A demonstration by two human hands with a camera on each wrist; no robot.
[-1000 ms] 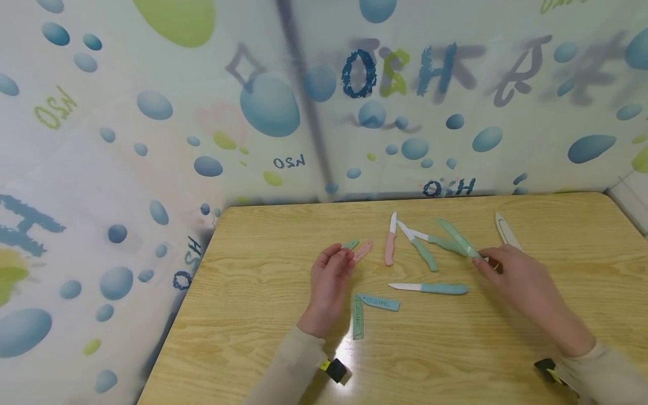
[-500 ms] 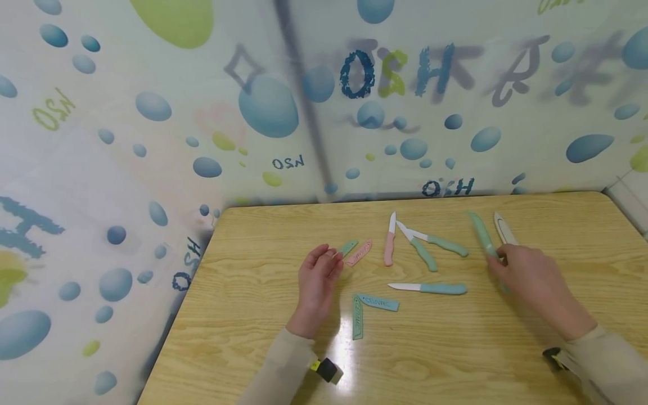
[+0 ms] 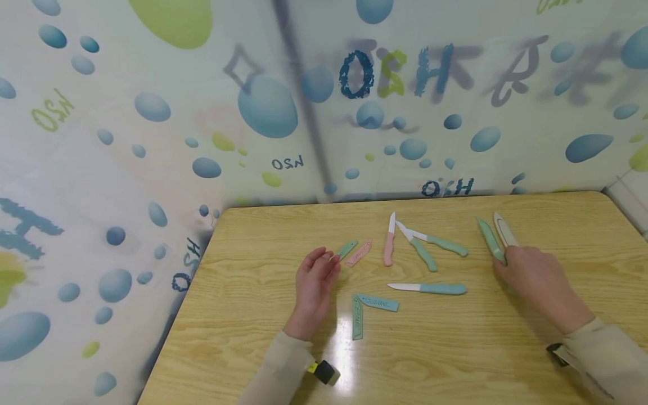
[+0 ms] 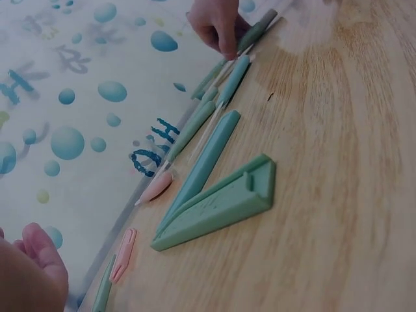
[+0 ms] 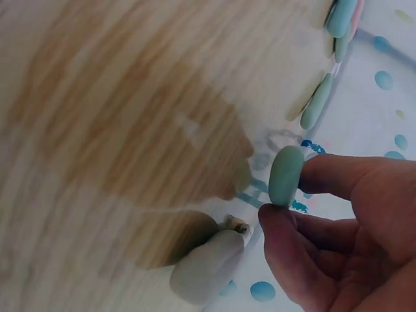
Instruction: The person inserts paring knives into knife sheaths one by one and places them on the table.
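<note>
My right hand pinches a green sheathed knife by its handle, between thumb and fingers, with the tip toward the far edge. Its handle end shows in the right wrist view. Close beside it lies a cream tool with a slotted, pointed head, like a peeler, partly hidden by the hand. My left hand hovers at the left with fingers loosely bent, holding nothing. By its fingertips lie a green blade sheath and a pink sheath; whether it touches the green one I cannot tell.
A pink-handled knife, two green-handled knives and a blue-handled knife lie mid-table with white blades bare. Nearer are a blue sheath and another green sheath. A patterned curtain hangs behind the wooden table.
My right hand has carried the green sheathed knife rightward, from over the green-handled knives to beside the cream tool. My left hand has drawn back left, uncovering more of the green sheath.
</note>
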